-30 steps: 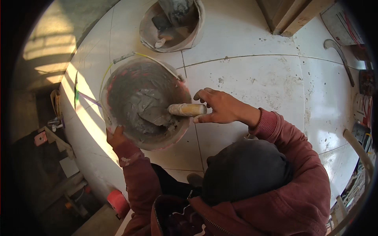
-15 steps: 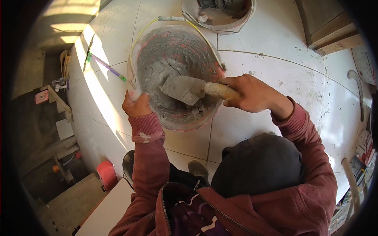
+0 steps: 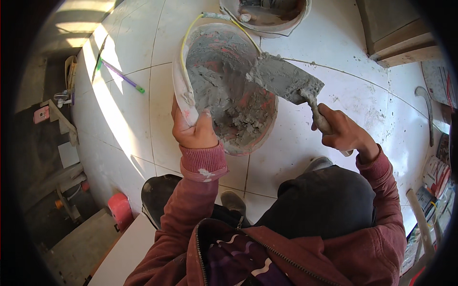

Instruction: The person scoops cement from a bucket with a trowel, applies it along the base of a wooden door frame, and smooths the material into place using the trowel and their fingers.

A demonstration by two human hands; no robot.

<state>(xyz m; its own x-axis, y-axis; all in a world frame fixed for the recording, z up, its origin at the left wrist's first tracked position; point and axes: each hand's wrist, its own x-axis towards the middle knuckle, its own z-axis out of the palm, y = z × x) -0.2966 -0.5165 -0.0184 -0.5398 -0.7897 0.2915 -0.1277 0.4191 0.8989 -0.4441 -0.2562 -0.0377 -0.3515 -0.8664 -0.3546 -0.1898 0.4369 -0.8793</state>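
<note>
A bucket (image 3: 180,90) stands in front of me, tilted, its inner wall coated with wet grey mortar (image 3: 207,88). My left hand (image 3: 194,128) grips the bucket's near left rim, thumb on the inside. In my right hand (image 3: 341,128) is the handle of a trowel (image 3: 286,78). Its flat blade is smeared with mortar and reaches across the bucket's right rim, the tip over the opening. The yellow wire handle (image 3: 185,40) of the bucket is raised along the far left side, with a grey grip at its top.
A second bucket (image 3: 281,33) with murky water and a dark object stands beyond. A purple and green stick (image 3: 123,76) lies on the tiled floor at left. Wooden pieces (image 3: 405,52) stand at the far right, a curved metal bar (image 3: 428,114) below them. A pink-red roll (image 3: 120,210) is at lower left.
The trowel has come up out of the mortar to the right rim, its blade now turned and smeared. My left hand has shifted right and the bucket has tilted.
</note>
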